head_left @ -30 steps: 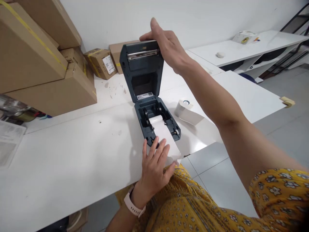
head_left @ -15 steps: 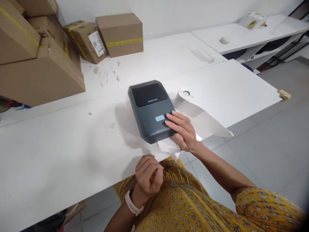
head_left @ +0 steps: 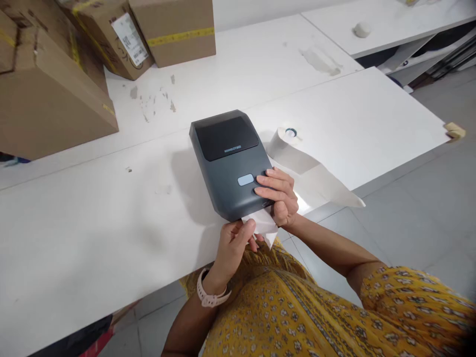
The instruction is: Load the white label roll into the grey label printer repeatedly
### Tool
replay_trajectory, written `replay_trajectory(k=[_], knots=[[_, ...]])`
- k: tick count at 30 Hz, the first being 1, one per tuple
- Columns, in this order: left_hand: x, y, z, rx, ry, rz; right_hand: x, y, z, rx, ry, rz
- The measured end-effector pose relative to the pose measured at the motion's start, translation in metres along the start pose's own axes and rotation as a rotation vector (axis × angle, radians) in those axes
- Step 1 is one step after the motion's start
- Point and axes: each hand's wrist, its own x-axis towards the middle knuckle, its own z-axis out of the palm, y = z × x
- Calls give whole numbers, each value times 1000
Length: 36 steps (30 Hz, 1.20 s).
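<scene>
A dark grey-blue label printer with a black window and a light blue button lies at an angle near the table's front edge. My right hand grips its near right corner, fingers on top and thumb low at the side. White paper sticks out from the printer's near end. My left hand is closed on that paper, thumb above and the other fingers partly hidden beneath. Right of the printer, a roll of white paper stands with its loose strip trailing past the table edge.
Cardboard boxes with yellow tape are stacked at the back left of the white table. A small white round object sits on the far right surface. A tan piece is fixed at the table's right corner.
My left hand has moved up from the table edge and taken hold of the paper at the printer's near end. My right hand stays on the printer. The view has shifted slightly.
</scene>
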Motion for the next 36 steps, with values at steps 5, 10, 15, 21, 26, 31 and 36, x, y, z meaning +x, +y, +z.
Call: replay_trajectory(k=[5, 10, 15, 21, 26, 31, 36], knots=[[2, -4, 4, 64, 41, 57, 10, -7, 1, 137, 94, 40], [3, -11, 0, 292, 103, 191, 12, -11, 0, 179, 79, 59], [4, -14, -1, 769, 289, 474, 30, -22, -7, 172, 87, -23], [-17, 13, -25, 1005, 31, 543, 66, -34, -32, -31, -179, -33], [-35, 60, -68, 907, 183, 487, 93, -43, -41, -219, -326, -141], [-18, 87, -88, 815, 538, 518, 105, -38, -33, -147, -430, -228], [18, 73, -87, 657, 545, 518, 75, -20, -34, 104, -416, -27]])
